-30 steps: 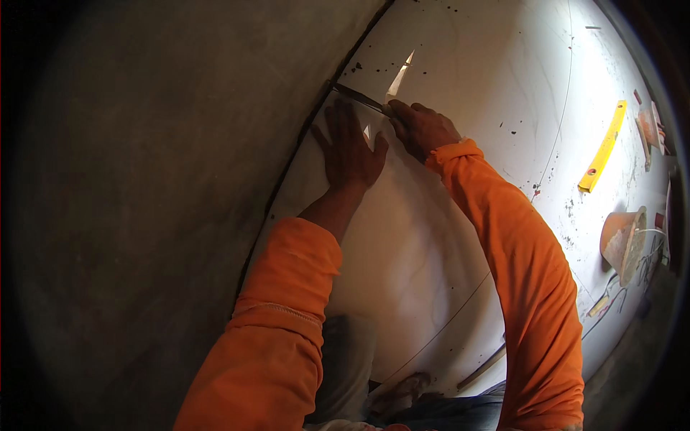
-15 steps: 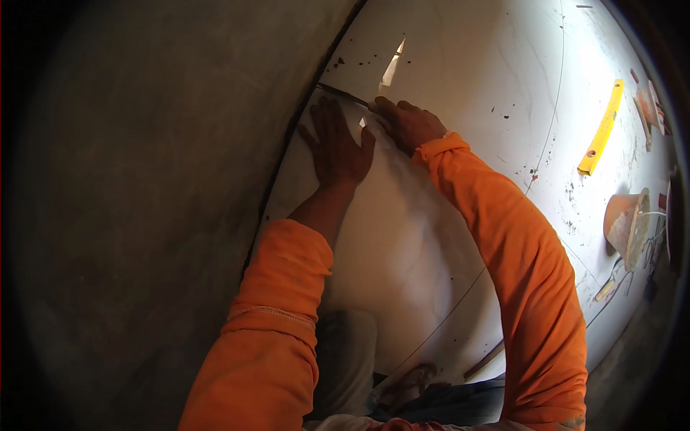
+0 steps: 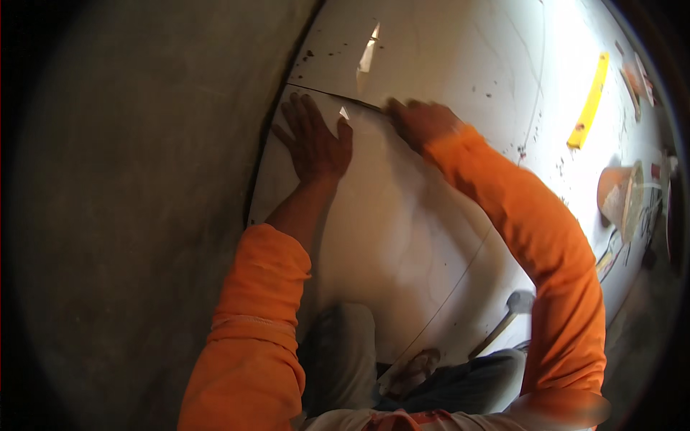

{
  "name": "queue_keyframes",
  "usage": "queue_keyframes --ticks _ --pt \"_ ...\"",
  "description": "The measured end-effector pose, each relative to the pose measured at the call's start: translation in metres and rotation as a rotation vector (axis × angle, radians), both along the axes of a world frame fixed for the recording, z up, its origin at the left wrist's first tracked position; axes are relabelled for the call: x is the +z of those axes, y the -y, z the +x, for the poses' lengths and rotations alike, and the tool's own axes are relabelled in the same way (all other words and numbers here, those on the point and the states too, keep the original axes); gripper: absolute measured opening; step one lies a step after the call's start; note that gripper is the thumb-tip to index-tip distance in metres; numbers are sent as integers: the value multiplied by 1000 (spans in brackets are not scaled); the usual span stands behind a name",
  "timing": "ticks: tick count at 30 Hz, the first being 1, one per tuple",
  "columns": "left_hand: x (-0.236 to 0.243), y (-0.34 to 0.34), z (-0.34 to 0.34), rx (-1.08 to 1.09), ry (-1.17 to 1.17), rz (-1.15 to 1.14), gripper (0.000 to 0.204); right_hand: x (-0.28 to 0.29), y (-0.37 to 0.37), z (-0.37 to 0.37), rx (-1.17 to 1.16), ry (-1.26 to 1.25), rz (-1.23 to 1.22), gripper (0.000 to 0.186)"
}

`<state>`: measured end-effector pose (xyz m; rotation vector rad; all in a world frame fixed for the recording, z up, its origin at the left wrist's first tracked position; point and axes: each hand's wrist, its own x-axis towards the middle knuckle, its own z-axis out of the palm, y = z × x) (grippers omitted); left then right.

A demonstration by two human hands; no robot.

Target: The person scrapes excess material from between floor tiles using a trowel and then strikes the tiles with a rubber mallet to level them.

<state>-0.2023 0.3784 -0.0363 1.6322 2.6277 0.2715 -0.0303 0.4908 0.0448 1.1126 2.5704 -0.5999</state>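
Note:
My left hand (image 3: 313, 144) lies flat with fingers spread on a large pale floor tile (image 3: 381, 215), close to the wall. Just beyond its fingertips runs the dark joint (image 3: 305, 88) between this tile and another pale tile (image 3: 424, 57). My right hand (image 3: 422, 123), smeared by motion, is closed around the end of a tool with a long, thin, dark blade (image 3: 356, 103). The blade lies along the joint, pointing toward the wall. Its handle is hidden in my fist, and its exact kind cannot be told.
A grey wall (image 3: 144, 179) rises at left. A yellow spirit level (image 3: 589, 104) lies at far right, near a tapered orange-brown bucket (image 3: 614, 194). A grey-headed hammer (image 3: 519, 302) rests beside my legs. Dark crumbs (image 3: 309, 54) and a bright sliver (image 3: 368, 56) show on the far tile.
My right hand has drawn the blade to the right along the joint, away from the wall. My left hand stays pressed on the tile. The view has shifted, and the hammer's head now shows.

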Motion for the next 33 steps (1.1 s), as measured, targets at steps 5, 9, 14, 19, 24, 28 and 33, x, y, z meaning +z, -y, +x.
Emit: queue_keyframes --ticks 5,9,14,19,24,28,33 --pt "6 15 -28 -5 -34 -30 77 25 19 35 35 56 -27 31" --pt "7 3 -4 2 -38 -27 77 4 11 48 55 81 21 31" --pt "5 12 -21 -13 -81 -58 75 30 20 76 27 109 -54 36" --pt "1 8 0 -14 -105 -62 73 16 23 101 -7 64 27 40" --pt "2 12 -15 -27 -93 -43 74 18 28 113 -5 7 -33 39" --pt "1 6 1 -27 -103 -42 75 -2 21 99 10 87 -46 38" --pt "5 8 -20 -51 -84 -52 75 8 24 89 21 18 -11 37"
